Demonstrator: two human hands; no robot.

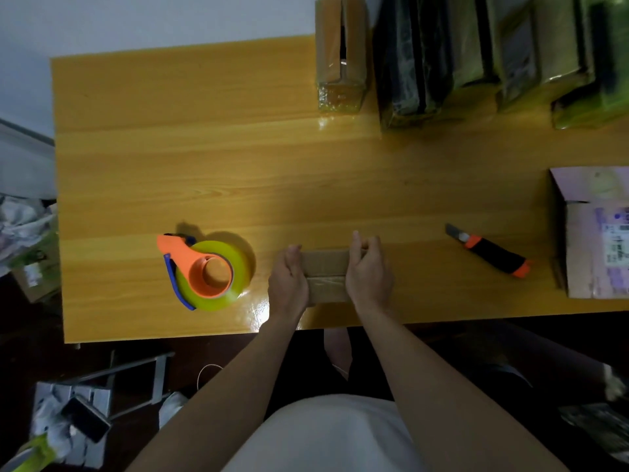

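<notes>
A small brown cardboard box [325, 275] with a taped seam across its top lies near the front edge of the wooden table [238, 172]. My left hand [288, 277] grips its left end with curled fingers. At the box's right end my right hand [369, 270] holds on, its fingers wrapped over the far edge. The box's ends are hidden under my hands.
An orange tape dispenser with a yellow-green roll [206, 272] lies left of the box. An orange-and-black utility knife [490, 250] lies to the right, blade out. A larger labelled carton [594, 233] sits at the right edge. Wrapped packages [476, 52] stand along the back.
</notes>
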